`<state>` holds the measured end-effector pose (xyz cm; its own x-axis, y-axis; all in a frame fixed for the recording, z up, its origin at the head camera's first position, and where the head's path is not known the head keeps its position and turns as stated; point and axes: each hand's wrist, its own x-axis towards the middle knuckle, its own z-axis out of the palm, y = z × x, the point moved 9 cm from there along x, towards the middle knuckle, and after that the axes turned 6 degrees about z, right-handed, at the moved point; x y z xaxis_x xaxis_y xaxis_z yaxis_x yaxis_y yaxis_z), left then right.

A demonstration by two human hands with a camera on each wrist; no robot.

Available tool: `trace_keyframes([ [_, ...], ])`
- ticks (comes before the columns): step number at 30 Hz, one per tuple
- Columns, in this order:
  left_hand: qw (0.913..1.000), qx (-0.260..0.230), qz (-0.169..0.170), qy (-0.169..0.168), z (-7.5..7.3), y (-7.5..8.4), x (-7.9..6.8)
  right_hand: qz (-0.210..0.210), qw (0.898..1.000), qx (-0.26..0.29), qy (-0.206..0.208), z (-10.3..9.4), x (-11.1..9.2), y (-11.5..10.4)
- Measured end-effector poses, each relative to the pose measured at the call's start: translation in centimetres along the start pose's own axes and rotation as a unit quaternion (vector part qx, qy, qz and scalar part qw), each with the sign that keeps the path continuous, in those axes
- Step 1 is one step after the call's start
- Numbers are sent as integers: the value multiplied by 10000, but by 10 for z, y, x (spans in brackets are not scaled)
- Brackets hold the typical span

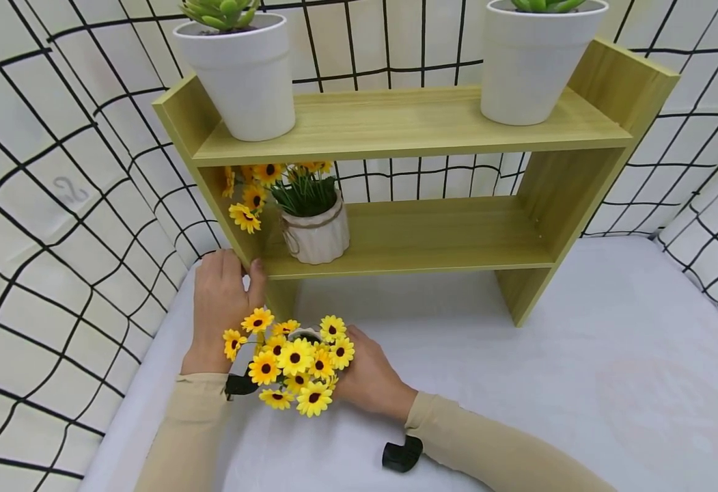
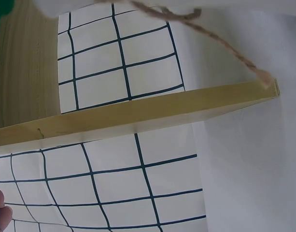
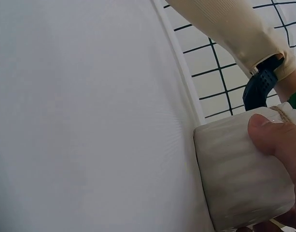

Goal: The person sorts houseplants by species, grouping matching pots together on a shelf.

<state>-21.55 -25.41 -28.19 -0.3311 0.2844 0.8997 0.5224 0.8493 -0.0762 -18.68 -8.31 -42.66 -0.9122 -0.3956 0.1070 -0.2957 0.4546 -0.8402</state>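
My right hand (image 1: pixel 371 374) holds a small white ribbed pot (image 3: pixel 239 169) with twine around it, thumb across its side. Yellow artificial sunflowers (image 1: pixel 296 357) spread above this pot and hide most of it in the head view. My left hand (image 1: pixel 220 304) is beside the lower left side panel (image 2: pixel 138 108) of a wooden shelf (image 1: pixel 395 123), its thumb overlapping the panel's front edge in the head view. Fingertips (image 2: pixel 0 215) of that hand show at the left border of the left wrist view, on the panel's outer side.
A similar white pot (image 1: pixel 317 232) of sunflowers stands at the left of the shelf's lower board. Two white pots with succulents, one left (image 1: pixel 242 78) and one right (image 1: pixel 525 65), stand on the upper board. Black wire mesh (image 1: pixel 57 205) surrounds the white-covered table (image 1: pixel 611 383).
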Motion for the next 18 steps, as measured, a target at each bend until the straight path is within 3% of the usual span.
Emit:
trace_keyframes([
  [5, 10000, 2, -61, -34, 1, 2, 1, 50, 10000, 49, 36, -9, -7, 4],
  [12, 9961, -195, -606, -613, 4, 0, -3, 13, 9999, 65, 150, -24, -19, 12],
  [18, 9955, -239, -680, -619, 4, -1, -4, 171, 9995, 207, 188, -38, -32, 24],
])
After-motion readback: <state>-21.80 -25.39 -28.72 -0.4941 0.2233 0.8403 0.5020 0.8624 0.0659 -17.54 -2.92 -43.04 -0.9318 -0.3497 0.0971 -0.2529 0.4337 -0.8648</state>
